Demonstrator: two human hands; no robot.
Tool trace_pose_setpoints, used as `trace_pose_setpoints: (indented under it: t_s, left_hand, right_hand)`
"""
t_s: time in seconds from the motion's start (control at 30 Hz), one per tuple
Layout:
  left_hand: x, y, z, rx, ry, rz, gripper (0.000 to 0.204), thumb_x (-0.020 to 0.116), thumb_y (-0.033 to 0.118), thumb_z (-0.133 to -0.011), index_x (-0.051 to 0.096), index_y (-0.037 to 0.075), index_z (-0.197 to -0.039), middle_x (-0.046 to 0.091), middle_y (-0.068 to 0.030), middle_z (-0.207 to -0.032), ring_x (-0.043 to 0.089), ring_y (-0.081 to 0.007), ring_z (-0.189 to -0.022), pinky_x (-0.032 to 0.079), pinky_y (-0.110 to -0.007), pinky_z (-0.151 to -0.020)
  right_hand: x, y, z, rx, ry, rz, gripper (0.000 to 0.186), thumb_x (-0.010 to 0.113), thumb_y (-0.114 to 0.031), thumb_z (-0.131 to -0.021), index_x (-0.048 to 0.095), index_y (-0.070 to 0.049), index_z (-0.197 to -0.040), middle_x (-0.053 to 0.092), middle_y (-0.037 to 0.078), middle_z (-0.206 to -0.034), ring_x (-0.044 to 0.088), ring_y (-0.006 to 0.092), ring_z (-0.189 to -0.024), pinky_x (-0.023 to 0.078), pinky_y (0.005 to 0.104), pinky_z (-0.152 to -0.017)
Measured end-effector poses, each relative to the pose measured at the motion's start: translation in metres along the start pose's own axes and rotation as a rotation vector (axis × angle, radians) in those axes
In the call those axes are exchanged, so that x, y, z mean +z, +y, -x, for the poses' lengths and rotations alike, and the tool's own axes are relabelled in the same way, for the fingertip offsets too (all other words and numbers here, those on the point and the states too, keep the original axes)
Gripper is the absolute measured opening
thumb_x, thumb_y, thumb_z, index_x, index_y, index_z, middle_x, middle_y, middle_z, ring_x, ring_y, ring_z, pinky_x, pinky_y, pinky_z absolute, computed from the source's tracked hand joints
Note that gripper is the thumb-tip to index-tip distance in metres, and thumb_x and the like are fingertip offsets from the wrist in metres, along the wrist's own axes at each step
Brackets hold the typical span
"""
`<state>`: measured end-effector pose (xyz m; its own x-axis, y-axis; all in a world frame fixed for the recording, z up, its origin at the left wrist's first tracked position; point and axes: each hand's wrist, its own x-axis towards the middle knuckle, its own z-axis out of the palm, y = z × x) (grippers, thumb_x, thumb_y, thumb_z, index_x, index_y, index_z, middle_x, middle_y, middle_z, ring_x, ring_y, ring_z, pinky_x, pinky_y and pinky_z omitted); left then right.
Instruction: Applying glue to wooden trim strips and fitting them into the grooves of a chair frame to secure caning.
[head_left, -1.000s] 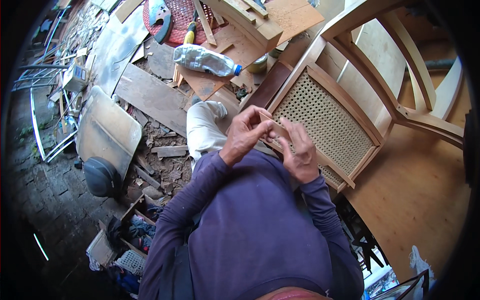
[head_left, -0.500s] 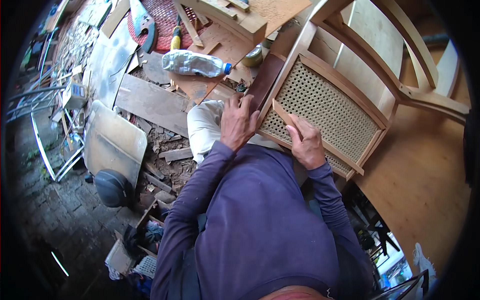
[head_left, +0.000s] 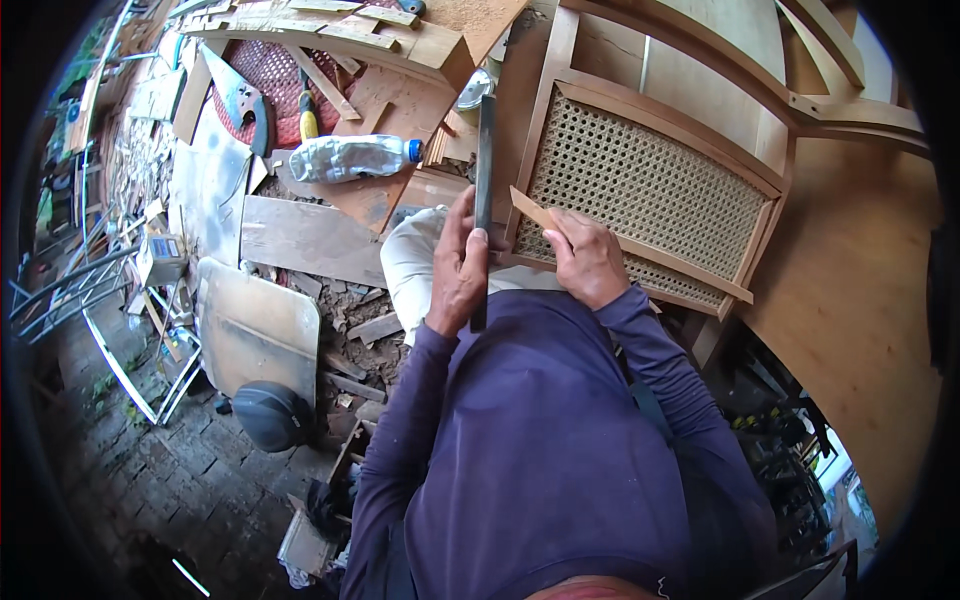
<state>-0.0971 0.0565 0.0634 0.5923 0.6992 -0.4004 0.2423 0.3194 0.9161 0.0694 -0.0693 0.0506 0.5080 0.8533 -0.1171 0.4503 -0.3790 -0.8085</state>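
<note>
The brown board [head_left: 840, 300] is the biggest thing around you, spread out on your right. Next comes the wooden chair frame [head_left: 830, 115], ahead of you and to the right, with its cane panel [head_left: 640, 185] slanting just beyond your right hand. A worn tan sheet [head_left: 262, 325] lies on the ground to your left, and a rounded black object [head_left: 273, 415] sits against its near edge. Farther ahead on the left, a saw [head_left: 238, 95] lies by a red woven surface [head_left: 285, 70].

Your left hand [head_left: 458, 265] has its thumb and fingers closed around a long dark bar [head_left: 486, 150], which points away from you, its near end over your shirt. To the left of the bar and apart from it, a clear bottle [head_left: 350, 160] with a blue cap lies on its side.

Your right hand [head_left: 587, 260] pinches a thin wood strip [head_left: 530, 208] between thumb and fingers, its free end slanting toward the bar without touching it. More strip shows beyond your knuckles, along the panel's lower part; you cannot tell whether it is one piece.
</note>
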Motion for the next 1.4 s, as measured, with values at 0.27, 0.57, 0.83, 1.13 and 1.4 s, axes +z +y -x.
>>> trace_pose_setpoints:
  t_s: [0.27,0.57,0.83,1.13,1.4]
  left_hand:
    - [0.021,-0.013,0.002,0.029,0.042,0.095,0.060,0.050,0.013,-0.112,0.034,0.006,-0.169,0.061,-0.0006,-0.089,0.057,-0.0079,-0.075,0.052,-0.025,-0.069]
    - [0.029,-0.005,0.004,0.022,0.073,0.048,0.059,0.049,0.012,-0.112,0.035,0.006,-0.169,0.062,0.0002,-0.087,0.058,-0.0070,-0.076,0.051,-0.024,-0.069]
    - [0.029,0.002,0.006,0.030,0.090,-0.037,0.059,0.048,0.011,-0.112,0.035,0.006,-0.169,0.059,0.0014,-0.084,0.054,-0.0071,-0.072,0.050,-0.024,-0.068]
    - [0.029,0.007,0.014,0.023,-0.025,0.001,0.063,0.053,0.008,-0.109,0.035,0.003,-0.168,0.061,-0.0022,-0.103,0.055,-0.0067,-0.084,0.050,-0.023,-0.074]
    - [0.016,0.002,0.017,-0.068,0.035,-0.179,0.031,0.070,0.017,-0.105,0.059,-0.001,-0.128,0.070,-0.0092,-0.111,0.065,-0.0119,-0.096,0.054,-0.028,-0.086]
  right_hand:
    - [0.018,-0.007,-0.008,-0.018,0.010,0.046,0.022,0.067,-0.012,-0.098,0.068,0.002,-0.115,0.071,0.021,-0.099,0.070,0.0427,-0.090,0.057,0.0487,-0.080]
    - [0.016,-0.017,-0.011,0.047,0.021,0.113,0.026,0.069,-0.015,-0.097,0.068,-0.001,-0.119,0.071,0.020,-0.099,0.071,0.0410,-0.086,0.058,0.0482,-0.076]
    - [0.018,-0.015,-0.007,-0.037,0.044,0.117,0.026,0.071,-0.012,-0.095,0.068,-0.001,-0.119,0.070,0.020,-0.097,0.072,0.0402,-0.084,0.059,0.0476,-0.073]
    - [-0.015,-0.006,-0.004,0.071,-0.085,0.151,0.028,0.071,-0.013,-0.096,0.071,0.001,-0.120,0.073,0.022,-0.106,0.073,0.0413,-0.090,0.060,0.0463,-0.077]
    - [-0.025,0.002,-0.002,-0.017,0.017,0.169,0.030,0.070,-0.012,-0.096,0.070,0.003,-0.123,0.073,0.022,-0.106,0.072,0.0423,-0.090,0.060,0.0468,-0.079]
